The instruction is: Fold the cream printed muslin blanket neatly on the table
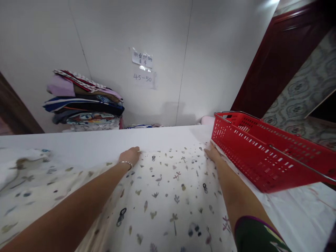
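A white cloth (168, 185) printed with palms, flamingos and leaves lies spread over a white table. My left hand (130, 156), with a silver bracelet at the wrist, is closed on the cloth's far edge near the middle. At the same edge farther right, my right hand (213, 153) grips the cloth close to the corner, beside a red basket. Between the hands the cloth lies fairly flat; left of my left arm it is loosely wrinkled and bunched.
The red perforated basket (244, 150) with metal handles stands at the right. Folded fabrics (86, 99) are piled behind the table at the left. Two handwritten paper notes (142, 57) are taped to the grey wall. A dark red door frame rises at the right.
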The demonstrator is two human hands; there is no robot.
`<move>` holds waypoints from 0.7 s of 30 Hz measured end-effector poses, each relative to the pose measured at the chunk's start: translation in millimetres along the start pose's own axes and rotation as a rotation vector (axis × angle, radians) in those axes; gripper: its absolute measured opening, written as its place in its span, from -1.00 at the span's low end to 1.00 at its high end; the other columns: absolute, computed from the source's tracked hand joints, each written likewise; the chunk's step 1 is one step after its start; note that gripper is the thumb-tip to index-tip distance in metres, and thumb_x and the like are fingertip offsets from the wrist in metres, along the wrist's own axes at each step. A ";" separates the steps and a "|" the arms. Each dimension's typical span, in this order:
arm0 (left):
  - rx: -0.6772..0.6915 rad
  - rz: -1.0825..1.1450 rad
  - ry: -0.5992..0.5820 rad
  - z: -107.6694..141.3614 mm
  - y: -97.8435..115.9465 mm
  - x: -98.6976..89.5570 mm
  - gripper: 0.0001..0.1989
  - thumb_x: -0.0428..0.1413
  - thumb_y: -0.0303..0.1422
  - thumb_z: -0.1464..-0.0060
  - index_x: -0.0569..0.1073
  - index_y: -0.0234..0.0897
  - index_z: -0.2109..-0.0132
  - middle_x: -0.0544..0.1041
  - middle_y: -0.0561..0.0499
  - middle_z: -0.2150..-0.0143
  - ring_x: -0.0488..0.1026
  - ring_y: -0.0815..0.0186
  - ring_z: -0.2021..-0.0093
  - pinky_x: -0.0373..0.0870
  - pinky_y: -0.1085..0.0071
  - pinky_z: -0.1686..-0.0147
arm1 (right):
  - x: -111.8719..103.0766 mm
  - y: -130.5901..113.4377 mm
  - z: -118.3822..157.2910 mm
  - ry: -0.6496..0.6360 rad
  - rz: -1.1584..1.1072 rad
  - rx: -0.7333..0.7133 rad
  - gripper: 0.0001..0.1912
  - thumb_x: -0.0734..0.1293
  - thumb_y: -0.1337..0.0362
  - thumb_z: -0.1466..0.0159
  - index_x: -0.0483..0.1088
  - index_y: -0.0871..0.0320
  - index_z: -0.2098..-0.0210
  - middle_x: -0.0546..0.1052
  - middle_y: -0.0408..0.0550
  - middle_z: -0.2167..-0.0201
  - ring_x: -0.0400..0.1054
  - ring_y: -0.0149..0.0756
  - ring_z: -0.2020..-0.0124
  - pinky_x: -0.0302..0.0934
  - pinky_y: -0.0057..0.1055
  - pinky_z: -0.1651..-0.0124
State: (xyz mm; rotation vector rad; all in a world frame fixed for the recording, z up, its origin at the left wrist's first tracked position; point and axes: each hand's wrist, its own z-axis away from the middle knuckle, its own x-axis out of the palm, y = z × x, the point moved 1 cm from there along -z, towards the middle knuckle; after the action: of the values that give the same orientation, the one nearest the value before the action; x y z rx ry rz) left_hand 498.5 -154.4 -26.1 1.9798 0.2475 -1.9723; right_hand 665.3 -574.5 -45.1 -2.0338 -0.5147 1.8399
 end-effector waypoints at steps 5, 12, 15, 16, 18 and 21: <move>0.070 -0.005 0.049 13.9 -2.6 -9.6 -0.58 -0.16 -0.20 -0.10 0.37 -0.25 -0.01 0.41 -0.19 -0.06 0.37 0.05 -0.02 0.31 0.17 0.05 | -7.3 2.9 45.9 -0.062 0.036 -0.136 -0.49 0.19 0.19 -0.23 0.23 0.19 -0.16 0.26 0.08 -0.19 0.10 -0.19 -0.20 -0.08 -0.31 -0.23; 0.434 0.073 0.035 106.2 7.7 -9.5 -0.44 -0.17 -0.07 -0.08 0.31 -0.24 -0.14 0.23 -0.08 -0.25 0.13 0.14 -0.24 0.05 0.23 -0.23 | -73.0 76.8 160.4 0.018 0.010 -0.257 -0.59 0.17 0.15 -0.20 0.43 0.18 0.06 0.41 0.06 -0.05 0.21 -0.15 -0.14 0.01 -0.26 -0.20; 0.488 0.104 -0.051 154.2 2.2 -2.2 -0.39 -0.18 0.01 -0.06 0.30 -0.17 -0.17 0.14 0.01 -0.29 0.06 0.11 -0.28 0.06 0.18 -0.24 | -114.9 124.5 209.5 0.191 -0.066 -0.090 -0.62 0.15 0.14 -0.19 0.47 0.14 0.15 0.48 0.05 0.05 0.32 -0.11 -0.02 0.13 -0.21 -0.12; 0.490 0.100 -0.075 166.9 -0.4 1.1 -0.38 -0.18 0.02 -0.06 0.28 -0.14 -0.18 0.12 0.03 -0.30 0.04 0.11 -0.29 0.06 0.17 -0.25 | -126.1 138.0 223.8 0.208 -0.093 0.021 -0.66 0.17 0.16 -0.17 0.48 0.13 0.19 0.50 0.04 0.09 0.35 -0.11 0.02 0.16 -0.21 -0.08; 0.500 0.088 -0.088 186.0 -4.8 8.1 -0.38 -0.19 0.03 -0.06 0.27 -0.12 -0.19 0.10 0.04 -0.30 0.02 0.13 -0.30 0.04 0.15 -0.25 | -140.7 157.5 247.7 0.190 -0.151 0.239 -0.74 0.21 0.21 -0.14 0.49 0.12 0.28 0.54 0.03 0.21 0.39 -0.12 0.11 0.25 -0.24 0.03; 0.549 0.088 -0.026 202.6 -7.1 17.0 -0.38 -0.19 0.02 -0.08 0.30 -0.20 -0.17 0.14 -0.03 -0.29 0.06 0.10 -0.28 0.07 0.12 -0.24 | -143.5 166.1 267.8 0.138 -0.224 0.424 -0.78 0.24 0.28 -0.13 0.47 0.20 0.29 0.54 0.01 0.42 0.44 -0.21 0.36 0.33 -0.35 0.32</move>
State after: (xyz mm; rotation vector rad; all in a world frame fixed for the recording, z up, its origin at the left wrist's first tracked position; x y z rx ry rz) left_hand 306.9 -221.2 -40.4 2.2232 -0.4276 -2.1675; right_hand 391.3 -785.5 -27.0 -1.7240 -0.2711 1.5123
